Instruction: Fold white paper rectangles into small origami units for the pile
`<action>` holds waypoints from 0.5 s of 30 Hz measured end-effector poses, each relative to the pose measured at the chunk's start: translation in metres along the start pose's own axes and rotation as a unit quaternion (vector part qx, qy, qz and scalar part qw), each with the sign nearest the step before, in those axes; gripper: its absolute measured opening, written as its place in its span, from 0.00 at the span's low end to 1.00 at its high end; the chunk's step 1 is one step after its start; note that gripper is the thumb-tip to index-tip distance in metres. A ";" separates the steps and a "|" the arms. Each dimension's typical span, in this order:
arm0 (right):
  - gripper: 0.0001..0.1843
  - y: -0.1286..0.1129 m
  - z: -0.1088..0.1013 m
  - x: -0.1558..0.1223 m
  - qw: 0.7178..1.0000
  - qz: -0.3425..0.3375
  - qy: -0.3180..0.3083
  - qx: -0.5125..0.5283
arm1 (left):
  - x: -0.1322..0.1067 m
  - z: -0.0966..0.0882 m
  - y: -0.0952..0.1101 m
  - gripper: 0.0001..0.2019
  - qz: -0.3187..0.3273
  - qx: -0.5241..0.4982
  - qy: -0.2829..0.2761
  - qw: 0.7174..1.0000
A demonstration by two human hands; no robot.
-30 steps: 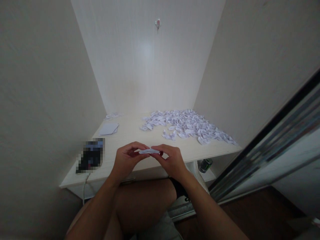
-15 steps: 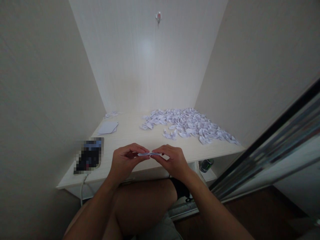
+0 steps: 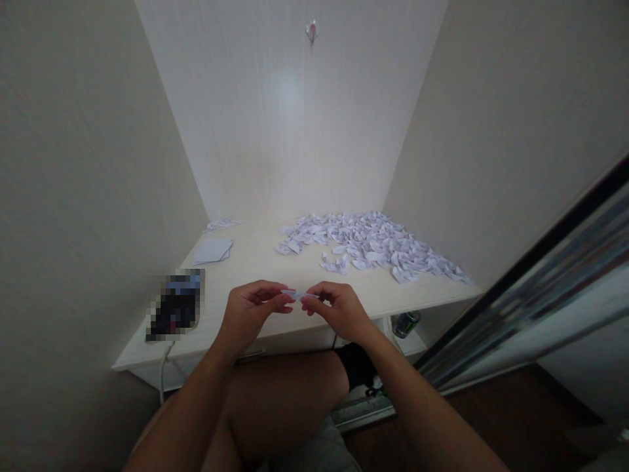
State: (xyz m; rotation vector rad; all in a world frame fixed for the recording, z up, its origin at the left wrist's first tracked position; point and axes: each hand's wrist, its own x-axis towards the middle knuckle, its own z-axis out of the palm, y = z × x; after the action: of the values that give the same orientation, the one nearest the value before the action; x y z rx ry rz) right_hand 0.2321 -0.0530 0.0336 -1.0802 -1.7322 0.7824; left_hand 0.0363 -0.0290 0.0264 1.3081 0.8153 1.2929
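Note:
My left hand (image 3: 251, 311) and my right hand (image 3: 335, 308) meet above the front edge of a pale wooden desk (image 3: 255, 265). Both pinch a small folded piece of white paper (image 3: 297, 295) between thumbs and fingertips, one hand at each end. A large heap of small folded white paper pieces (image 3: 373, 246) covers the back right of the desk. A thin stack of flat white paper squares (image 3: 213, 251) lies at the back left.
A blurred dark device (image 3: 177, 311) with a white cable sits at the desk's front left. A few paper pieces (image 3: 222, 225) lie in the far left corner. A green can (image 3: 405, 323) stands under the desk at right. Walls close in on three sides.
The hands have drawn closer on the paper piece, which now looks narrower and more folded. The view has shifted slightly.

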 end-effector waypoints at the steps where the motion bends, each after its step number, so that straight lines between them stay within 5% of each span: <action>1: 0.11 0.001 0.000 0.000 1.000 0.006 -0.001 0.011 | 0.000 0.000 -0.001 0.14 0.003 -0.003 0.002 1.000; 11: 0.15 0.009 0.006 -0.001 0.998 0.030 -0.007 0.050 | 0.002 0.005 -0.008 0.14 0.022 -0.013 0.003 1.000; 15: 0.13 0.011 0.004 -0.003 0.998 0.049 0.021 -0.043 | 0.003 0.006 -0.020 0.16 0.055 0.055 -0.007 0.997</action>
State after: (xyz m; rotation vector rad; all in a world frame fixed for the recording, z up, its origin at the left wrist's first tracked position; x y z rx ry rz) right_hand 0.2324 -0.0514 0.0213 -1.2401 -1.6999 0.7455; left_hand 0.0469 -0.0234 0.0094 1.4648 0.8239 1.3391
